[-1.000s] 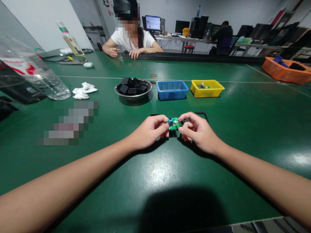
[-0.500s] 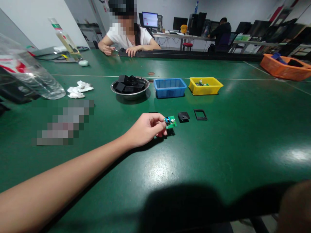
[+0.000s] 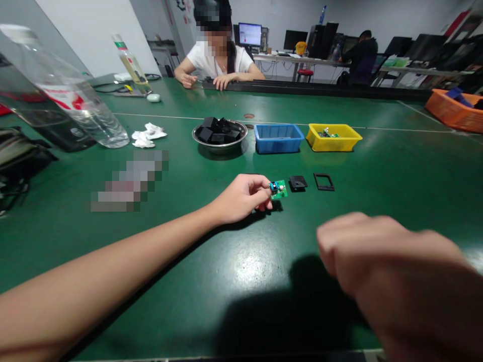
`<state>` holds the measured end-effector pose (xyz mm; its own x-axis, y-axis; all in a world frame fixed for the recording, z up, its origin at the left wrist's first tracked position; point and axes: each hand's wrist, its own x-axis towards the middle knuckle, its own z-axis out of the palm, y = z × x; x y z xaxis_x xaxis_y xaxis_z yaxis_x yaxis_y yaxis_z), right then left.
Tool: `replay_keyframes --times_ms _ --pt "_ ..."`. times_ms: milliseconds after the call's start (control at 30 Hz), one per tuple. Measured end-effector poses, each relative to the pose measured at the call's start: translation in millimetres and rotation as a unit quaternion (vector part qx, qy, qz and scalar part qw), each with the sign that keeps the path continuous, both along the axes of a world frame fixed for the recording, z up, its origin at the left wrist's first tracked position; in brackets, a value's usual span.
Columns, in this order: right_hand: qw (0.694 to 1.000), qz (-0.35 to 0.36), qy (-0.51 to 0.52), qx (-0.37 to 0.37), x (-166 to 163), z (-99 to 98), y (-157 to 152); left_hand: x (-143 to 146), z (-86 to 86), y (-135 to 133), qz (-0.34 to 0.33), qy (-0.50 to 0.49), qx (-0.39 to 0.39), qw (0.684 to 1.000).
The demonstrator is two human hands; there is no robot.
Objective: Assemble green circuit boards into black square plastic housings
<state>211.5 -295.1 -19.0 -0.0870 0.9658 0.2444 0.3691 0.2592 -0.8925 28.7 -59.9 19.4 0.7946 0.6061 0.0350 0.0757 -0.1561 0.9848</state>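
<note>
Well, past PCB [image 3: 280, 189] sit blue bin [image 3: 279, 146], yellow bin [image 3: 334, 145] w/ prob. electronics [image 3: 327, 132].

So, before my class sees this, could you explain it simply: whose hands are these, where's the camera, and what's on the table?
No robot arm here: these are a person's bare hands, seen by a camera on that person's head. The left hand holds a green circuit board. The right hand is blurred near the camera; whether it holds anything can't be told. On the green table, right of the board, lie a black piece and a black square frame. Farther back stand a metal bowl of black parts, a blue tray and a yellow tray with small parts.
</note>
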Motion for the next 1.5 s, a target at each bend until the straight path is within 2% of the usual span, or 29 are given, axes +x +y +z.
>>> replay_keyframes --times_ms 33,67,100,167,233,300,367,567,967,1133,1500 --pt "0.999 -0.02 0.012 0.034 2 27.2 38 0 0.3 0 0.001 -0.001 0.002 1.0" --pt "0.989 -0.042 0.043 0.137 3 44.0 68 0 0.7 0 0.003 0.0 0.005 1.0" --pt "0.981 -0.045 0.049 0.181 3 51.4 91 1 1.2 0 0.003 0.001 0.008 1.0" --pt "0.987 -0.039 0.022 0.151 3 46.7 118 1 2.1 0 0.0 0.006 0.013 1.0" --pt "0.995 -0.036 0.011 0.09 3 32.0 127 1 2.3 0 -0.003 0.003 0.016 1.0" --pt "0.999 -0.017 0.015 0.034 4 21.0 130 0 1.6 0 -0.007 -0.004 0.022 1.0" --pt "1.0 0.001 0.016 0.015 6 18.0 131 0 0.5 0 -0.015 -0.008 0.031 0.999" --pt "0.999 -0.014 0.016 0.027 6 23.3 133 0 -0.9 0 -0.034 0.008 0.044 0.998" --pt "0.998 -0.038 0.041 0.029 7 21.9 130 -2 -1.9 -1 -0.067 -0.001 0.045 0.997" --pt "0.998 -0.039 0.04 0.025 7 21.1 130 -2 -0.7 -2 -0.067 0.011 0.066 0.995" --pt "0.998 -0.052 0.028 0.019 6 22.6 130 -2 -1.9 -2 -0.066 0.017 0.061 0.996"
